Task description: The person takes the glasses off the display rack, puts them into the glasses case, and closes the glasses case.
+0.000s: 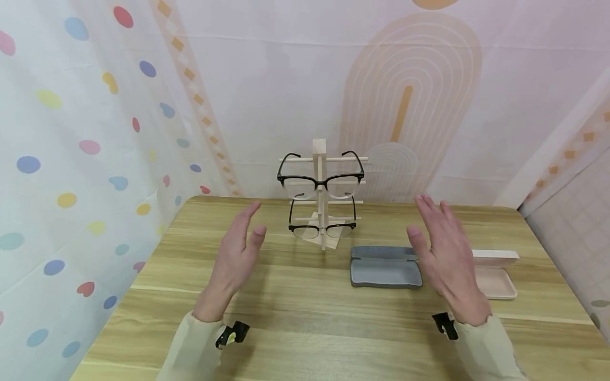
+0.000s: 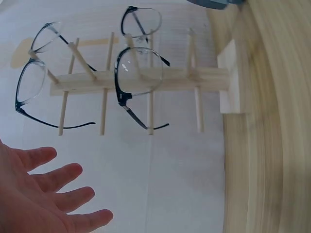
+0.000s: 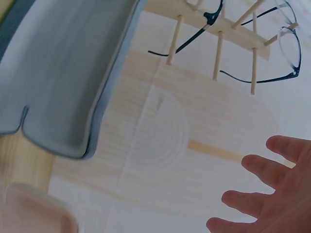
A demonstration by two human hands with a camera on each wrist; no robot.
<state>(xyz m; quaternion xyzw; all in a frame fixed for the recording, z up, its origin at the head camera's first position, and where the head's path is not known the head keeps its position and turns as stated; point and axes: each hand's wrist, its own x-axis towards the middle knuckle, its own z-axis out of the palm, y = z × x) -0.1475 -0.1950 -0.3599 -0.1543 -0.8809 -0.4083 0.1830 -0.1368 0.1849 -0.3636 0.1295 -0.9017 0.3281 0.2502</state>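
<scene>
My left hand (image 1: 236, 254) is held up over the table's left half, fingers spread in the left wrist view, holding nothing. On the other side my right hand (image 1: 445, 251) is also raised with its fingers extended, partly covering two cases in the head view. Between the hands, farther back, a wooden display stand (image 1: 320, 148) bears two pairs of glasses. The upper glasses (image 1: 321, 183) have a dark frame fading to clear. Below them hang the lower glasses (image 1: 322, 229), with dark upper rims. Neither hand touches the stand or the glasses.
An open grey glasses case (image 1: 386, 272) lies right of the stand. Beside it, an open white and pale pink case (image 1: 498, 283) is partly hidden by the right hand. A patterned curtain (image 1: 267, 95) hangs behind the wooden table (image 1: 324, 333).
</scene>
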